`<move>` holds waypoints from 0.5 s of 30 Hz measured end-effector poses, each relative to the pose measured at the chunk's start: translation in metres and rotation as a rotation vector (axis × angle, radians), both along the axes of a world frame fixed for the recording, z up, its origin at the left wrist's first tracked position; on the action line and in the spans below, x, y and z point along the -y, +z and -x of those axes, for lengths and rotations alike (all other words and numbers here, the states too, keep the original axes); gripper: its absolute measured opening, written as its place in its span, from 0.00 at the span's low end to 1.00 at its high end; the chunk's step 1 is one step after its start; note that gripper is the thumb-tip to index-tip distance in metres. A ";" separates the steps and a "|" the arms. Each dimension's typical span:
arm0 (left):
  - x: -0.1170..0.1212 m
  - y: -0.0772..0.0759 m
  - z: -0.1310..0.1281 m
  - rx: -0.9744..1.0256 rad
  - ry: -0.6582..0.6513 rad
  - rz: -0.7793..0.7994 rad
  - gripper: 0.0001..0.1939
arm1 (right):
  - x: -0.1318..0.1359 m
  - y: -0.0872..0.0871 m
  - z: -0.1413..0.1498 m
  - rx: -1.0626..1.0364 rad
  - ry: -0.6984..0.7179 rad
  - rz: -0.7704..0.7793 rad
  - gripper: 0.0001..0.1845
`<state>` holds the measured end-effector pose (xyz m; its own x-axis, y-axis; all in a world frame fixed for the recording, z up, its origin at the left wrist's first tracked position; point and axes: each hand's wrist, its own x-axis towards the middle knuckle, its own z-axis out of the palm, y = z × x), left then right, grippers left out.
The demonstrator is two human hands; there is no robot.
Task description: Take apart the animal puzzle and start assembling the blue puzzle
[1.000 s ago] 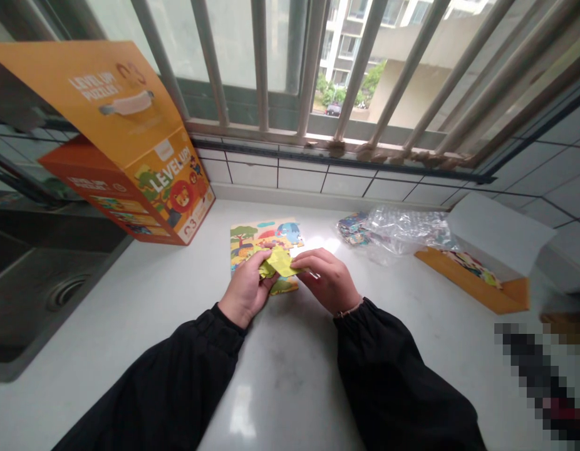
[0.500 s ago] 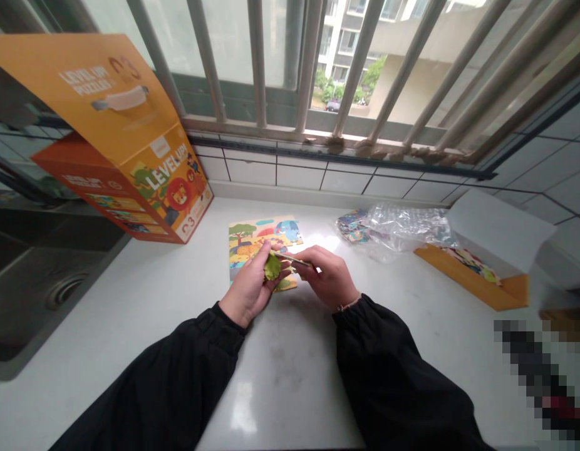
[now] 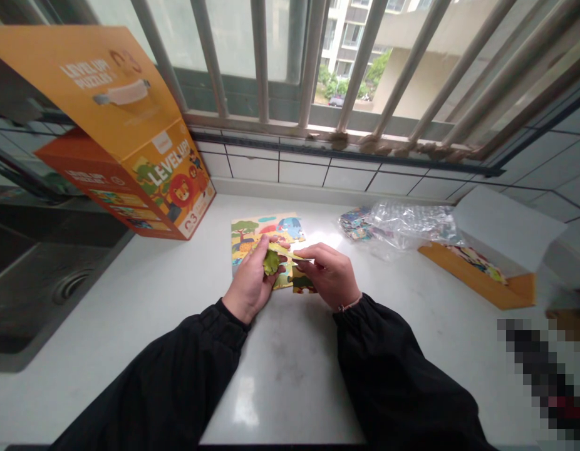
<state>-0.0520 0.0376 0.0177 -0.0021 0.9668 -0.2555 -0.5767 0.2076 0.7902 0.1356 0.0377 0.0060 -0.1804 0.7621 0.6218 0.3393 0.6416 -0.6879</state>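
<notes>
My left hand (image 3: pixel 250 280) is closed around a green puzzle piece (image 3: pixel 271 263), thumb along its side. A pale yellow-green edge shows behind it; whether this is a second piece I cannot tell. My right hand (image 3: pixel 332 274) pinches a thin puzzle piece, seen nearly edge-on, between thumb and fingers close to the left hand. Beneath both hands lies a partly assembled animal puzzle (image 3: pixel 245 228) with a tree and a blue elephant. A dark piece with orange marks (image 3: pixel 303 282) shows under my right fingers; whether it rests on the counter is unclear.
An open orange puzzle box (image 3: pixel 177 181) stands at the left, beside a dark sink (image 3: pixel 50 269). To the right lie clear plastic wrap (image 3: pixel 407 222), more colourful pieces (image 3: pixel 356 223) and an open orange-and-white carton (image 3: pixel 478 275). A barred window runs along the back.
My right hand's held piece has tilted, and the dark piece has come into view below its fingers. My left hand stays around the green piece. The view has shifted slightly.
</notes>
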 end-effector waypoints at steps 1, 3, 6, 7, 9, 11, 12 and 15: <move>0.001 0.001 0.000 -0.001 -0.004 -0.022 0.24 | 0.001 0.000 0.001 -0.021 -0.030 0.018 0.08; 0.001 0.002 -0.001 -0.003 -0.002 -0.069 0.25 | 0.001 0.001 0.002 -0.063 -0.075 0.066 0.08; 0.001 0.001 -0.001 0.000 0.010 -0.112 0.25 | 0.001 0.002 0.003 -0.082 -0.063 0.055 0.06; 0.001 0.001 0.000 0.003 0.011 -0.122 0.25 | 0.001 0.002 0.004 -0.078 -0.048 0.022 0.05; 0.002 0.001 0.000 0.011 0.003 -0.138 0.24 | 0.002 0.003 0.004 -0.069 -0.033 -0.038 0.04; 0.004 0.004 0.001 0.016 -0.009 -0.157 0.23 | 0.003 0.003 0.005 -0.067 -0.057 -0.045 0.03; 0.005 0.007 0.001 0.016 -0.014 -0.169 0.23 | 0.003 0.002 0.005 -0.065 -0.083 -0.021 0.04; 0.009 0.014 0.000 0.015 -0.020 -0.204 0.21 | 0.002 -0.005 0.004 -0.052 -0.182 0.136 0.11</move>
<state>-0.0522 0.0284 0.0315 0.0197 0.9983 -0.0547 -0.5865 0.0559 0.8080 0.1320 0.0360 0.0014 -0.0028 0.8565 0.5161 0.4031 0.4733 -0.7833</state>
